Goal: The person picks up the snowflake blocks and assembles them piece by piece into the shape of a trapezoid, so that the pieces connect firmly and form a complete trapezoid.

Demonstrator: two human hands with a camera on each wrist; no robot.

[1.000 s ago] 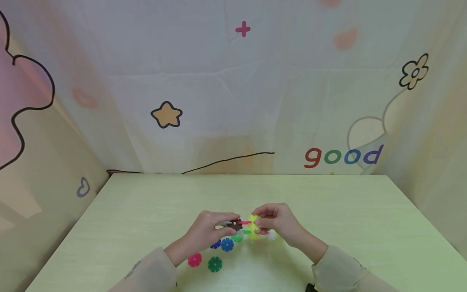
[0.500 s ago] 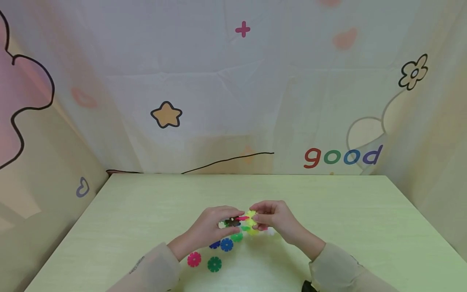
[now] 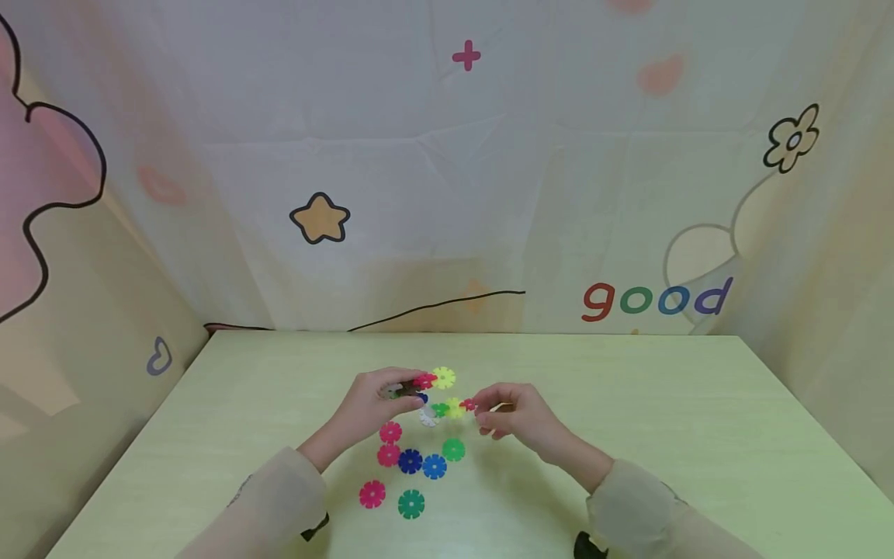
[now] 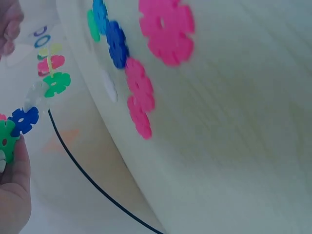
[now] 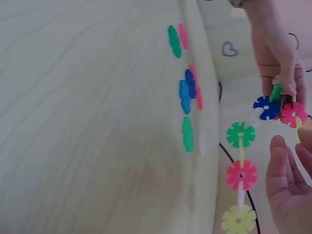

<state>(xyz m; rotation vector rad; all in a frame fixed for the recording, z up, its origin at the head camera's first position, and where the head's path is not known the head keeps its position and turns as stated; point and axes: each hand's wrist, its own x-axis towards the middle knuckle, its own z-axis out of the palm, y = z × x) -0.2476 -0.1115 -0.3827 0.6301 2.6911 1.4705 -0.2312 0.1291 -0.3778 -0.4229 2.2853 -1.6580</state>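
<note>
A chain of notched plastic snowflake discs is in my left hand, which grips its brown and green discs between thumb and fingers. From that grip a pink disc and a yellow disc stick out at the top. A blue disc links to a clear one, then a green disc, a pink disc and a pale yellow disc in a free-hanging run. My right hand is just right of this run, fingers loosely bent and apart, with nothing visible between them.
On the table lie loose discs: dark blue, light blue, light green, dark green, and several pink ones, including one at front left. A patterned curtain stands behind the table.
The left hand has moved up and left with the chain, uncovering pink discs on the table. The right hand's fingers have come off the yellow disc.
</note>
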